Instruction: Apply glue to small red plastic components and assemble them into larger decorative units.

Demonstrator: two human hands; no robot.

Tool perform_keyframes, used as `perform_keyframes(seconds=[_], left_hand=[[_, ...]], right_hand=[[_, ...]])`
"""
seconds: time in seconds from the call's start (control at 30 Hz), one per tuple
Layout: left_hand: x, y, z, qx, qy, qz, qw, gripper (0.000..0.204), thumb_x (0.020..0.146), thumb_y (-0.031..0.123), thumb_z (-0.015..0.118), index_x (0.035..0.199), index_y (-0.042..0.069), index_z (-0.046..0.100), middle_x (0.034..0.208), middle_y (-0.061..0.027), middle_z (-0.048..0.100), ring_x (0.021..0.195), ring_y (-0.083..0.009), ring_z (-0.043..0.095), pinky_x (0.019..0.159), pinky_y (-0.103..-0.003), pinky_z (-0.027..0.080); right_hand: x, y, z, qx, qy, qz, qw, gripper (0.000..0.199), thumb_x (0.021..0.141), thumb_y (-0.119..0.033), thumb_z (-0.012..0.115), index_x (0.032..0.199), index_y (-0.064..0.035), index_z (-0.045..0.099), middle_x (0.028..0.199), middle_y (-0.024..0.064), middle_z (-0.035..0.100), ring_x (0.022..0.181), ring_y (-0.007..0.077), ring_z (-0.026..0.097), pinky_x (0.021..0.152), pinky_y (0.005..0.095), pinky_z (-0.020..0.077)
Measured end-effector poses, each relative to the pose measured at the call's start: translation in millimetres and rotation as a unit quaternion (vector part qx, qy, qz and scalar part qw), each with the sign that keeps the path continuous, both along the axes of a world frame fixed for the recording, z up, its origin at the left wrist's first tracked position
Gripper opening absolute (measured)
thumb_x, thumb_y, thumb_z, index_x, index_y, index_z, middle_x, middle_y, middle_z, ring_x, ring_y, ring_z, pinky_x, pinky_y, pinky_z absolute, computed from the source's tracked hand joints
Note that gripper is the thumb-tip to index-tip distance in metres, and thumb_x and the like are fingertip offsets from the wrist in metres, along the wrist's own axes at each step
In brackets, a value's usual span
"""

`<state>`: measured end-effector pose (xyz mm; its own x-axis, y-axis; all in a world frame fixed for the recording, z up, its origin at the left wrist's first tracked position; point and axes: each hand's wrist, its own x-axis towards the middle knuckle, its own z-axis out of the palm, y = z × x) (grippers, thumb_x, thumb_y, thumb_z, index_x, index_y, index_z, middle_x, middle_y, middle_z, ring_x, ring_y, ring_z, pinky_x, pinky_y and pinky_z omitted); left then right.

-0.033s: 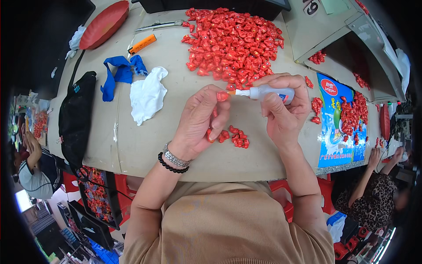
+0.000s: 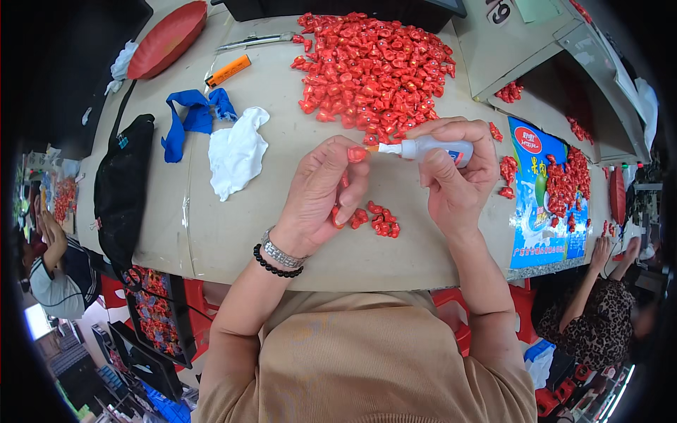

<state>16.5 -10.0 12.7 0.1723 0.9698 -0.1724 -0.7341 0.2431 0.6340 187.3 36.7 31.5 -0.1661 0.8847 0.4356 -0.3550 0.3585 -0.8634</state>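
Between the thumb and finger of my left hand [image 2: 317, 187] is a small glossy red plastic piece [image 2: 357, 154]. More red bits show against that hand's lower fingers, partly hidden. My right hand [image 2: 465, 180] is closed around a small clear squeeze bottle [image 2: 422, 147], held nearly level with its narrow nozzle pointing left. The nozzle tip meets or almost meets the red piece; I cannot tell which. Beyond both hands spreads a large pile of red pieces [image 2: 374, 70]. A few loose red pieces [image 2: 384, 223] lie on the table just right of my left hand.
Leftward on the table [image 2: 282, 106] are a white cloth [image 2: 238, 151], a blue cloth strip [image 2: 187, 123], an orange-handled object [image 2: 229, 71], a black pouch [image 2: 125, 180] and a red dish [image 2: 168, 41]. Right stand a cabinet [image 2: 525, 49] and a blue printed sheet [image 2: 529, 211] bearing red pieces. People work at both sides.
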Motion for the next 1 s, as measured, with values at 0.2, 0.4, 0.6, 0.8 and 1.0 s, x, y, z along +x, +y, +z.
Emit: perform_keyframes(seconds=[0.2, 0.4, 0.6, 0.8, 1.0], left_hand=[[-3.9, 0.3, -6.1, 0.025, -0.015, -0.021, 0.999, 0.037, 0.090, 0.044, 0.053, 0.089, 0.008, 0.054, 0.077, -0.0008, 0.053, 0.048, -0.0060, 0.040, 0.031, -0.018, 0.033], [-2.4, 0.7, -6.0, 0.022, -0.022, -0.012, 0.999, 0.037, 0.090, 0.045, 0.053, 0.090, 0.008, 0.055, 0.079, -0.0011, 0.054, 0.048, -0.0062, 0.040, 0.031, -0.017, 0.033], [-3.3, 0.0, -5.4, 0.026, -0.018, -0.018, 0.999, 0.038, 0.090, 0.045, 0.052, 0.090, 0.007, 0.055, 0.078, -0.0009, 0.053, 0.048, -0.0060, 0.040, 0.031, -0.017, 0.033], [-2.9, 0.3, -2.6, 0.021, -0.019, -0.005, 1.000, 0.039, 0.091, 0.045, 0.052, 0.089, 0.006, 0.055, 0.076, -0.0011, 0.052, 0.049, -0.0058, 0.040, 0.031, -0.017, 0.033], [-3.7, 0.6, -3.0, 0.022, -0.033, -0.006, 0.999, 0.039, 0.091, 0.044, 0.051, 0.089, 0.006, 0.054, 0.077, -0.0013, 0.053, 0.050, -0.0060, 0.041, 0.031, -0.017, 0.033]], right_hand=[[3.0, -1.5, 2.9, -0.024, 0.013, 0.015, 1.000, 0.018, 0.085, -0.005, 0.062, 0.099, -0.0029, 0.052, 0.096, 0.0139, 0.065, 0.082, 0.0138, 0.062, 0.063, 0.0222, 0.0491], [4.5, -0.4, 0.8, -0.031, 0.006, 0.010, 0.999, 0.018, 0.085, -0.005, 0.063, 0.099, -0.0034, 0.052, 0.095, 0.0131, 0.065, 0.079, 0.0121, 0.062, 0.059, 0.0209, 0.0480], [4.1, -0.7, 1.1, -0.035, 0.005, 0.006, 0.999, 0.017, 0.085, -0.004, 0.063, 0.099, -0.0034, 0.052, 0.095, 0.0126, 0.065, 0.078, 0.0118, 0.062, 0.059, 0.0207, 0.0477], [6.3, 0.8, 1.6, -0.034, 0.009, -0.001, 0.999, 0.016, 0.084, -0.002, 0.062, 0.098, -0.0033, 0.052, 0.094, 0.0127, 0.065, 0.078, 0.0117, 0.062, 0.057, 0.0201, 0.0468], [6.1, 1.3, 5.1, -0.025, 0.015, 0.002, 1.000, 0.017, 0.084, -0.001, 0.062, 0.097, -0.0036, 0.052, 0.092, 0.0136, 0.066, 0.076, 0.0117, 0.062, 0.054, 0.0190, 0.0448]])
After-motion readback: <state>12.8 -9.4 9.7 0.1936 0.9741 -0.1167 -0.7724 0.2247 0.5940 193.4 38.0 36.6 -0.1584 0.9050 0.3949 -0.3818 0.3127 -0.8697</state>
